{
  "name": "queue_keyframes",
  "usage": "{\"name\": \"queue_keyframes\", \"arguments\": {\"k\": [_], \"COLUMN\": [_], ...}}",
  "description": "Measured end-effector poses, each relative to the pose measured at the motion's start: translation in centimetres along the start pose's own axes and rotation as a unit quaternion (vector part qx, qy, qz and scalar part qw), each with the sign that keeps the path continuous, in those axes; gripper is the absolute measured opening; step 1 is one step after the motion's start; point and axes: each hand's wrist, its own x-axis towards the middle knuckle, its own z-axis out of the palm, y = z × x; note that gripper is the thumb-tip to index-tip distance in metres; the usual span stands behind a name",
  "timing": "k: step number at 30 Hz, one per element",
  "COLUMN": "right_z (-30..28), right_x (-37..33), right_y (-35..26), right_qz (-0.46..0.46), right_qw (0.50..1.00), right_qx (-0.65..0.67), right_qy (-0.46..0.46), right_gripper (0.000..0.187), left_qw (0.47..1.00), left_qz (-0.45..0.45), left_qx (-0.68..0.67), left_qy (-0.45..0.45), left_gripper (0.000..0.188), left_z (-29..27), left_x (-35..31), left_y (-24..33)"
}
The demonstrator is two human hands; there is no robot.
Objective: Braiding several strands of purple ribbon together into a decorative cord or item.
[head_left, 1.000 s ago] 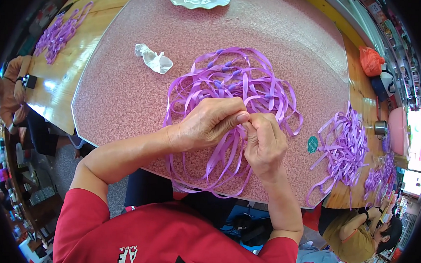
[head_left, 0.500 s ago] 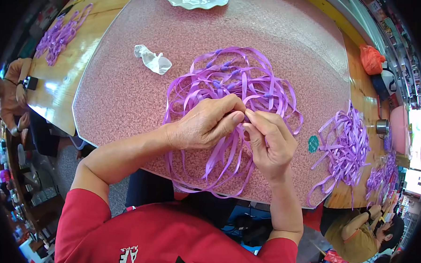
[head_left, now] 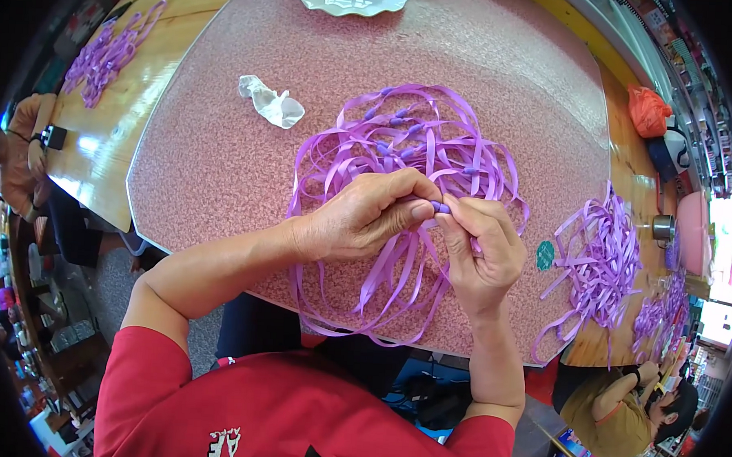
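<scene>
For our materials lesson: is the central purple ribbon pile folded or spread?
Spread loosely: the purple ribbons lie in wide, overlapping loops across the pink tabletop.

Head-mounted fisheye: faces downward, fairly near, above pink tabletop (head_left: 213,173).

Left hand (head_left: 366,216) and right hand (head_left: 485,248) pinching purple piece (head_left: 440,207), purple ribbon loops (head_left: 429,141) beneath, pink tabletop (head_left: 213,181)

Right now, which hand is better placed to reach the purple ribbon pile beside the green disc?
Probably the right hand: it is nearer the purple ribbon pile; the left hand sits farther off. Both pinch a small purple piece.
</scene>
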Motion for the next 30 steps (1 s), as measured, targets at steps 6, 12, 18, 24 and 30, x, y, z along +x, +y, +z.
{"name": "queue_keyframes", "arguments": {"k": [6,12,18,24,30], "right_z": [-0.1,0.2,0.3,0.1,0.0], "right_x": [0.1,-0.1,0.6,0.0,0.2], "right_y": [0.0,0.0,-0.9,-0.1,-0.1], "right_qz": [-0.021,-0.04,-0.017,0.043,0.004], "right_qw": [1.0,0.999,1.0,0.999,1.0], "right_qx": [-0.008,-0.02,-0.016,0.028,0.023], "right_qy": [0.006,0.013,-0.018,-0.004,0.009], "right_gripper": [0.02,0.021,0.022,0.021,0.017], "left_qw": [0.979,0.97,0.98,0.984,0.999], "left_qz": [-0.107,-0.128,-0.137,-0.1,0.001], "left_qx": [-0.175,-0.205,-0.142,-0.146,0.031], "left_qy": [-0.017,0.0,0.039,0.03,0.044], "left_gripper": [0.023,0.02,0.017,0.022,0.021], "left_z": [0.0,0.2,0.1,0.3,0.1], "left_x": [-0.1,-0.1,-0.3,-0.3,0.1], "left_y": [0.5,1.1,0.5,0.5,0.1]}}
